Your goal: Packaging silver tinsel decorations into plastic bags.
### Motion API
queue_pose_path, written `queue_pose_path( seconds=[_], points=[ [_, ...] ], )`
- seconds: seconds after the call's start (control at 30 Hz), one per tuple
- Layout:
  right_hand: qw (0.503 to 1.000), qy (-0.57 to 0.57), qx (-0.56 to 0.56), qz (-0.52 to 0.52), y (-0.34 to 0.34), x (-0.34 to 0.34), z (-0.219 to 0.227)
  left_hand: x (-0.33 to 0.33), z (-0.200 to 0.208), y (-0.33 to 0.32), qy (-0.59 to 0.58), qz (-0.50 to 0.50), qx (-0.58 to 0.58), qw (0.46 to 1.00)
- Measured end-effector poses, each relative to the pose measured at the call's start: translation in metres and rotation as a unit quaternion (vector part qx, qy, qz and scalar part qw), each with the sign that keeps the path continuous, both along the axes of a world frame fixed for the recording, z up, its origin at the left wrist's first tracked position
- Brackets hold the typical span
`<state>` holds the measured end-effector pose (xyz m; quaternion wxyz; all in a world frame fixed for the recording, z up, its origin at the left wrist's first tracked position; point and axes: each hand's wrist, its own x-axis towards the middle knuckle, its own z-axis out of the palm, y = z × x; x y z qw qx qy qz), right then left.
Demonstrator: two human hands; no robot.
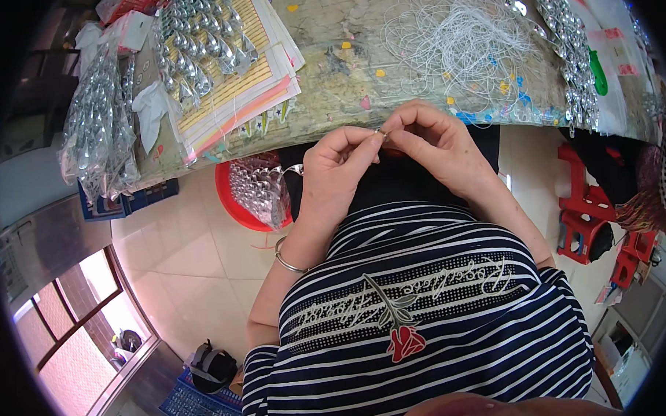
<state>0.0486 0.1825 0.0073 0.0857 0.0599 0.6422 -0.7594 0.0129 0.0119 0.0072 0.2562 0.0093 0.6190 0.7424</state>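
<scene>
Strips (195,40): mirror-bright silver, smooth; metal or metallised plastic, can't tell. Left bag (101,121): clear film, crinkled, glossy. Thread (459,38): fine, white; fibre type unclear. Tabletop (328,76): worn, blotchy, rough-looking, mostly matt. Mat (250,13): ribbed, slatted, looks like bamboo or wood. Sheets (274,93): paper, smooth. Tub (226,201): red plastic, smooth. Stools (583,192): red plastic, smooth, hard-looking. Green handle (598,74): plastic, smooth. Floor (169,247): pale tile, smooth, some sheen. Shirt (442,384): soft cloth, matt, chest panel studded with shiny dots. Bangle (285,259): polished metal. Held bit (381,134): too small to tell material.
</scene>
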Motion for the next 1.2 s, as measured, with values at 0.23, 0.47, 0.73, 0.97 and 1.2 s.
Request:
queue_pose_path(
  seconds=[0.23, 0.47, 0.73, 0.97, 1.2],
  points=[
    [0.998, 0.022, 0.06, 0.008, 0.0007, 0.0016, 0.0009, 0.0017, -0.0022, -0.002, 0.023, -0.01, -0.032, 0.999],
    [0.999, 0.011, 0.043, -0.003, 0.0015, -0.0007, -0.005, 0.0018, -0.0054, -0.002, 0.039, -0.022, -0.054, 0.998],
    [1.0, -0.006, -0.005, -0.013, 0.0009, 0.0005, 0.0001, 0.0032, -0.0039, -0.0019, 0.038, -0.023, -0.041, 0.998],
    [0.995, 0.043, 0.086, 0.02, -0.0006, 0.0004, 0.0022, 0.0024, -0.0085, -0.0052, 0.057, -0.048, -0.071, 0.995],
    [1.0, 0.002, 0.008, -0.027, -0.0025, -0.0018, 0.002, 0.0013, -0.0026, -0.0037, 0.04, -0.054, -0.079, 0.995]
  ],
)
